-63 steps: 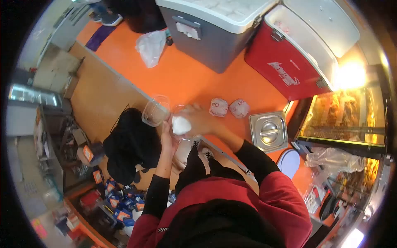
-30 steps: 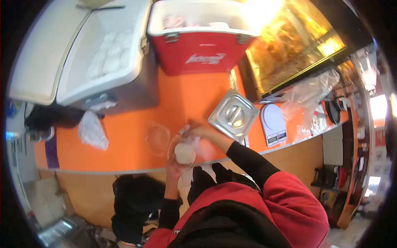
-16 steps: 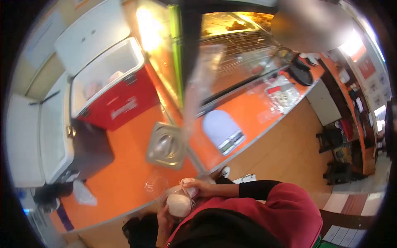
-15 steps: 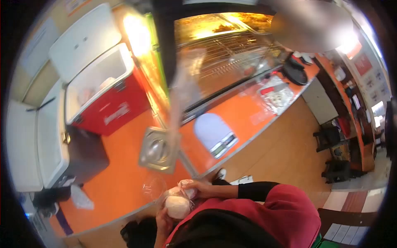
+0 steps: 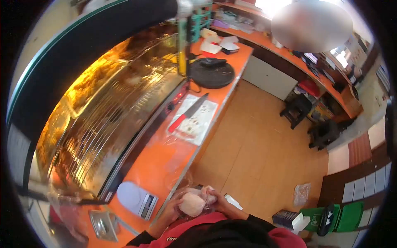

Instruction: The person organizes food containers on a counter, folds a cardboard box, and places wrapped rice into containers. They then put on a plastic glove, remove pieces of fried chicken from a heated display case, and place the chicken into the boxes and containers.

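A pale, rounded lump in clear plastic (image 5: 192,204) is held close to my body, just past the counter's edge. My left hand (image 5: 170,210) has its fingers curled round the left side of the lump. My right hand (image 5: 220,200) is closed on a smaller pinkish-white piece (image 5: 208,193) in clear plastic, right beside the lump. What the food inside is, I cannot tell. Loose clear film sticks up above both pieces. To the left of my left hand lies a kitchen scale (image 5: 136,199) with a bluish-white plate.
The orange counter (image 5: 165,151) bears a red-handled knife (image 5: 188,115) on a stained white sheet (image 5: 202,124) and a black round plate (image 5: 215,76). A lit glass warming cabinet (image 5: 120,111) stands along it. Stools (image 5: 295,110), a green bin (image 5: 349,217) and a plastic bag (image 5: 302,194) are on the floor.
The view has swung right, so the scale sits lower left and the knife and black plate look nearer. Both hands keep hold of the plastic-wrapped pieces.
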`<state>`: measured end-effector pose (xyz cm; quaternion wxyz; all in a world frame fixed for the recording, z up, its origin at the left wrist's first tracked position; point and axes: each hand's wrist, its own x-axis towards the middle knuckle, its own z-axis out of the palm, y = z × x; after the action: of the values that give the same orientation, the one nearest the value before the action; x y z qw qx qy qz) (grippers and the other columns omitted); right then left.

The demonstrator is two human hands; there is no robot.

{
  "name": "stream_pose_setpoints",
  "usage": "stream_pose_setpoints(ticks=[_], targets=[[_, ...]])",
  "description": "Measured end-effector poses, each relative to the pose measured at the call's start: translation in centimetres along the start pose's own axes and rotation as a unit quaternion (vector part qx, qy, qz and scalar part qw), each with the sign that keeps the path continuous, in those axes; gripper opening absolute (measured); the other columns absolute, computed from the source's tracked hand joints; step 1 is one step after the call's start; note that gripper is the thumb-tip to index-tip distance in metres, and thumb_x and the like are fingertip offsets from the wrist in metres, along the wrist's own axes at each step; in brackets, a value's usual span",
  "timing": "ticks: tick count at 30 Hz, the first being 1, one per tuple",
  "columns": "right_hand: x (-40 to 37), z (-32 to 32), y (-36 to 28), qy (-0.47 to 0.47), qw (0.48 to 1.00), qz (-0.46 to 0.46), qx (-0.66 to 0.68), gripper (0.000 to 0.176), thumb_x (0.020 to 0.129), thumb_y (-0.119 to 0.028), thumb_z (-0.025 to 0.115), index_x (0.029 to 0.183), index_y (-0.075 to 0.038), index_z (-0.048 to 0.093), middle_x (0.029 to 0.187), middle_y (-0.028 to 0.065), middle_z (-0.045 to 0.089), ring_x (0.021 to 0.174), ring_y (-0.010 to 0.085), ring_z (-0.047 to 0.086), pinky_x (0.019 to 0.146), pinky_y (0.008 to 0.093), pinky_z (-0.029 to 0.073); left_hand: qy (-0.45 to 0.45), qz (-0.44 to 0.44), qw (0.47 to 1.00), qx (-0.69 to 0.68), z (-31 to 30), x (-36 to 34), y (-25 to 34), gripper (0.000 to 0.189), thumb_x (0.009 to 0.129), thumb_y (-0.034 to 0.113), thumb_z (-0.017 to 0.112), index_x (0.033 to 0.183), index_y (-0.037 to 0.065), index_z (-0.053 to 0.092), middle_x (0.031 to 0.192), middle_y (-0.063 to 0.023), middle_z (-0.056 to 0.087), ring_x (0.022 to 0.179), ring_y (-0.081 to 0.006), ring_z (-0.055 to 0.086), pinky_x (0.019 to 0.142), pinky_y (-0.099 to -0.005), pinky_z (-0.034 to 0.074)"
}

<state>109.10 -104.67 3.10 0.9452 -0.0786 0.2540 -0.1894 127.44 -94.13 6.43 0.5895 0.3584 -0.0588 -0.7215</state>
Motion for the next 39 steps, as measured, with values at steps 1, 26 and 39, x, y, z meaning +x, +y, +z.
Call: stream_pose_setpoints(ticks=[1, 26, 39], targets=[[0.2, -2.0, -1.7, 0.063, 0.997, -0.015, 0.042, 0.02, 0.082, -0.024, 0.056, 0.091, -0.007, 0.052, 0.082, 0.0059, 0.055, 0.083, 0.0202, 0.055, 0.077, 0.0348, 0.045, -0.035, -0.024, 0.999, 0.03, 0.2, 3.5, -0.2, 0.054, 0.079, 0.014, 0.052, 0.128, 0.0, 0.035, 0.126, -0.0146, 0.043, 0.116, -0.027, 0.044, 0.099, -0.0404, 0.035], [17.1, -16.8, -71.7, 0.097, 0.966, -0.238, 0.028, 0.038, 0.082, -0.04, 0.052, 0.111, -0.015, 0.049, 0.108, 0.0083, 0.056, 0.098, 0.0277, 0.055, 0.077, 0.0442, 0.048, -0.197, -0.1, 0.96, 0.171, 33.6, 78.8, 11.6, 0.044, 0.079, 0.011, 0.05, 0.121, -0.002, 0.045, 0.12, -0.0126, 0.05, 0.11, -0.0241, 0.049, 0.095, -0.0364, 0.039], [49.3, -7.0, -101.9, 0.12, 0.871, -0.045, -0.474, 0.042, 0.069, -0.026, 0.07, 0.1, -0.006, 0.05, 0.091, 0.0062, 0.058, 0.084, 0.0168, 0.057, 0.065, 0.0289, 0.048, 0.094, 0.229, 0.969, -0.016, 30.0, 99.7, 24.3, 0.052, 0.072, 0.016, 0.052, 0.121, 0.001, 0.045, 0.116, -0.0131, 0.053, 0.104, -0.0259, 0.053, 0.091, -0.0403, 0.044]])
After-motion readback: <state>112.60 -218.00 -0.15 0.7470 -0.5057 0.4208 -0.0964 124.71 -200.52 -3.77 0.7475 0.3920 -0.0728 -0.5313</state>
